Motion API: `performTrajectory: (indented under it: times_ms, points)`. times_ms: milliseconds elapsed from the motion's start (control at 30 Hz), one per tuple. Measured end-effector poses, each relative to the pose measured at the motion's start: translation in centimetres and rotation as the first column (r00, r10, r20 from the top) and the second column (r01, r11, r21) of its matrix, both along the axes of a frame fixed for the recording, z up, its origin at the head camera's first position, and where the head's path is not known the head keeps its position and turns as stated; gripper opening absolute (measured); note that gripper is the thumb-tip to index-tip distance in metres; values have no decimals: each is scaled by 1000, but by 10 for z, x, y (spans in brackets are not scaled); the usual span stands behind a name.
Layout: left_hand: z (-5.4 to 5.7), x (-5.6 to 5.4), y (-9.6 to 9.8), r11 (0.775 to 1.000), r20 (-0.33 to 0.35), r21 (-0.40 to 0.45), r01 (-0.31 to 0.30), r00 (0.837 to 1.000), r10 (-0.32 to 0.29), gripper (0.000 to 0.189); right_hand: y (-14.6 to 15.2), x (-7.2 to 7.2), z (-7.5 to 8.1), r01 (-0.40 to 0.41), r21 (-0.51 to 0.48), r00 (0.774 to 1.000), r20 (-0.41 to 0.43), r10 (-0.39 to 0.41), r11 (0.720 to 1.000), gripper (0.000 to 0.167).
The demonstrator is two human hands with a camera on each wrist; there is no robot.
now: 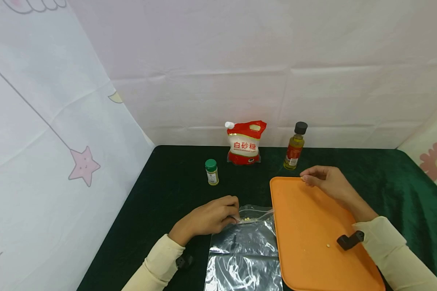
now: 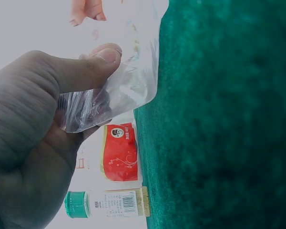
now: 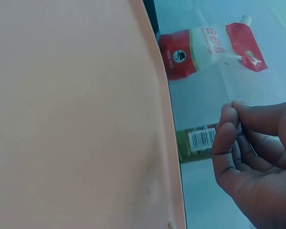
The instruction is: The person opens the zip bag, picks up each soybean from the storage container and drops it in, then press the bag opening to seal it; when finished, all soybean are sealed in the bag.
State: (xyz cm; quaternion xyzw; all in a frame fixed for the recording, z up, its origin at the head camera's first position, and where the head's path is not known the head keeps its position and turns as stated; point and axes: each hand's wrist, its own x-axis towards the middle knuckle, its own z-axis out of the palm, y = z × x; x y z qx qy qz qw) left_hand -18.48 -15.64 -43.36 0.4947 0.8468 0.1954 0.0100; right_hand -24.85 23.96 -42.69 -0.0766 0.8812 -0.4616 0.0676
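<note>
My left hand (image 1: 213, 216) pinches the rim of a clear zip-top plastic bag (image 1: 245, 242) at its open mouth. Several small pale-yellow, bean-like pieces (image 1: 246, 219) lie inside near the opening. In the left wrist view, the thumb (image 2: 93, 71) presses the bag's film (image 2: 133, 81) against the fingers. Over the far edge of an orange tray (image 1: 298, 226), my right hand (image 1: 327, 184) has its thumb and forefinger together. A tiny pale piece (image 3: 237, 102) shows between those fingertips in the right wrist view. Another small pale piece (image 1: 328, 245) lies on the tray.
Behind the bag stands a green-capped seasoning jar (image 1: 212, 173). A red and white sugar pouch (image 1: 245, 143) and a black-capped oil bottle (image 1: 294, 147) stand farther back on the dark green cloth (image 1: 175, 178). A pale curtain (image 1: 204, 72) hangs behind the table.
</note>
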Motion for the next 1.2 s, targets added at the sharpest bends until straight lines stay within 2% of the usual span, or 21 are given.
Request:
performTrajectory:
  times_ms: [233, 567, 800, 1033, 1200]
  points:
    - [0, -1, 0, 1000, -1, 7, 1, 1000, -1, 6, -12, 4, -1, -7, -140, 1000, 17, 9, 990, 40]
    - [1, 0, 0, 1000, -14, 7, 3, 1000, -3, 7, -38, 15, 7, -46, -227, 997, 42, 57, 973, 36]
    - [1, 0, 0, 1000, -11, 6, 3, 1000, -3, 5, -59, 22, 9, -117, -297, 989, 50, 138, 948, 34]
    - [0, 0, 0, 1000, 0, 3, -1, 1000, 1, 5, -77, 31, 11, -189, -271, 976, 51, 210, 944, 28]
    - [0, 0, 0, 1000, -3, 10, 4, 1000, -4, 5, -89, 36, 7, -270, -241, 957, 41, 288, 932, 24]
